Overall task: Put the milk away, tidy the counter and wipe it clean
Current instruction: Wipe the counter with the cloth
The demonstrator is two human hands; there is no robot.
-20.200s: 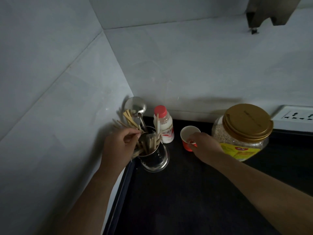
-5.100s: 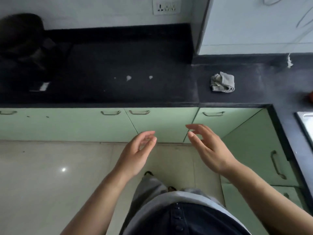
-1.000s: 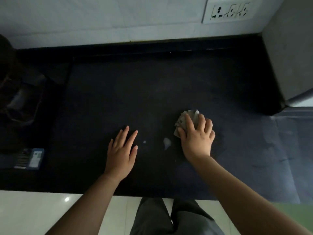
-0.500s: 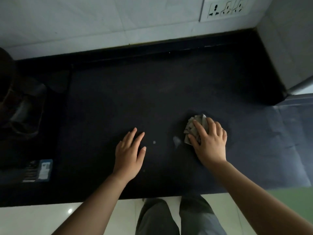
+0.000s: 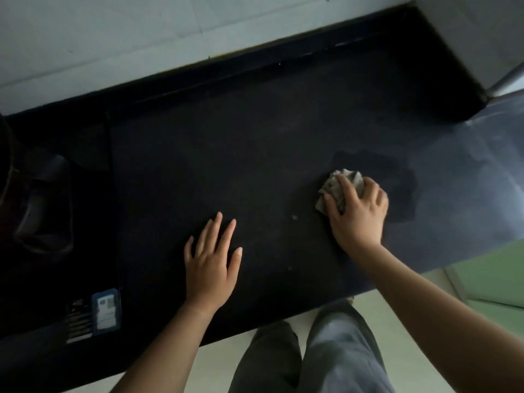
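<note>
My right hand (image 5: 357,214) presses a crumpled grey cloth (image 5: 337,185) onto the black counter (image 5: 226,165), right of centre. The cloth sticks out past my fingertips. A darker wet patch (image 5: 397,182) lies on the counter just beyond and to the right of that hand. A small pale speck (image 5: 295,217) sits left of the cloth. My left hand (image 5: 211,263) lies flat on the counter, fingers spread, holding nothing. No milk is in view.
A dark stove (image 5: 42,199) fills the counter's left end, with a small blue-and-white label (image 5: 106,309) near its front. A grey-white tiled wall (image 5: 113,38) runs behind. A white column (image 5: 482,38) stands at the back right. Green cabinet fronts (image 5: 493,276) show below right.
My right hand has slid the cloth to the right across the counter, and the white smear beside it is gone. My left hand has stayed flat on the counter.
</note>
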